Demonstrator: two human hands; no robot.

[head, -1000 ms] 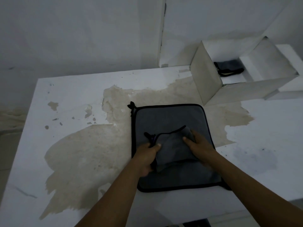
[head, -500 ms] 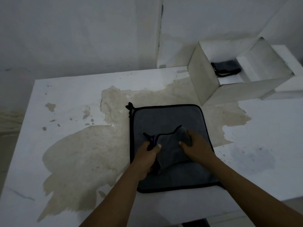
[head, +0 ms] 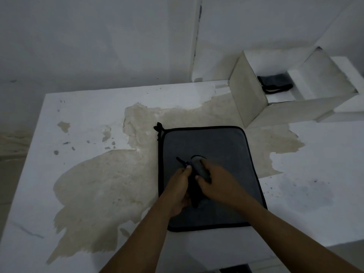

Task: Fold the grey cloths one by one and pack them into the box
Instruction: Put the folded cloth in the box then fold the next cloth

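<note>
Both hands have drawn together over the last second, and the small cloth between them, which was spread wide across both palms, is now gathered into a narrow, dark bundle. The left grip is curled round the bundle's near side, thumb up by its black corner loop. The right grip wraps over the far side, fingers closed on the fabric. How neat the fold is I cannot tell, as the hands cover most of it.

The bundle is held just above a flat cloth, which lies spread on the desk and is not yet folded. I judge that this cloth is close to ready for packing, with the flat one to follow.

The box stands open at the far right of the desk, well apart from the hands, with one packed cloth already lying inside.

The desk is white, with a large beige patch where the surface looks worn or peeled, running under the flat cloth. Behind it rises a plain pale wall, and the light is dim.
</note>
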